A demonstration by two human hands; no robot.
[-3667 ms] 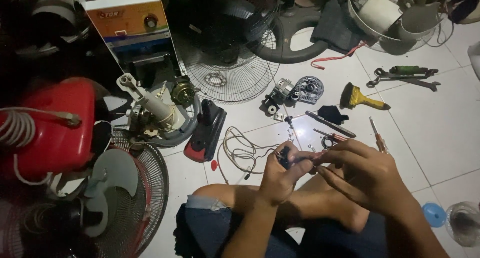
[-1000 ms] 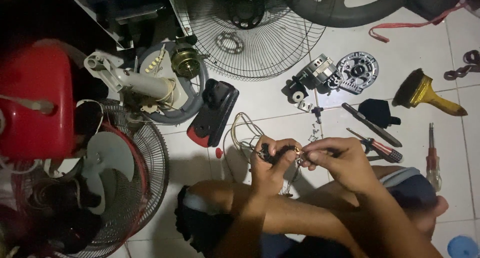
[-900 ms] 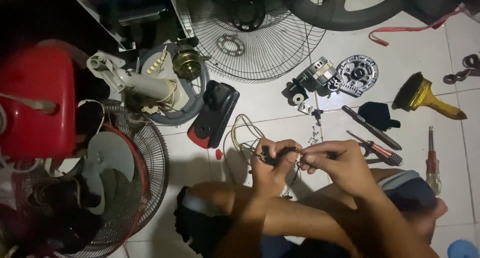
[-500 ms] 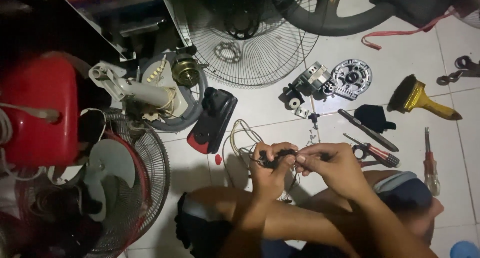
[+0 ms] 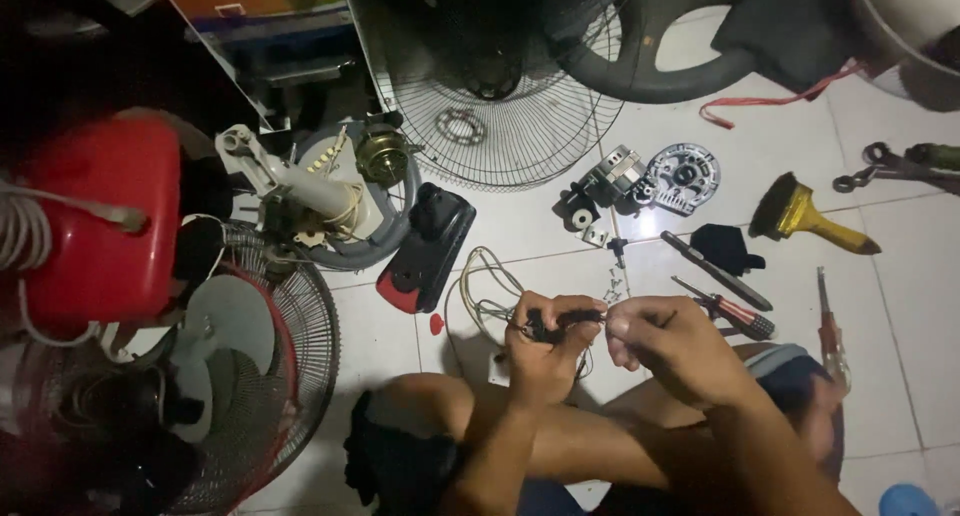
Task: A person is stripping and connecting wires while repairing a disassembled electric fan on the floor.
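Left hand (image 5: 545, 351) pinches a small dark part (image 5: 548, 325) over the lap, right hand (image 5: 665, 348) closed on its wire end – a slip could drop it among loose screws (image 5: 612, 288) – hard to find

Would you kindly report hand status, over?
Left hand gripping small black part. Right hand pinching its end. White wires trail beneath.

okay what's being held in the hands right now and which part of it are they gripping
The left hand pinches a small black part with wires, gripping its body. The right hand fingertips meet its far end. What the part is cannot be told.
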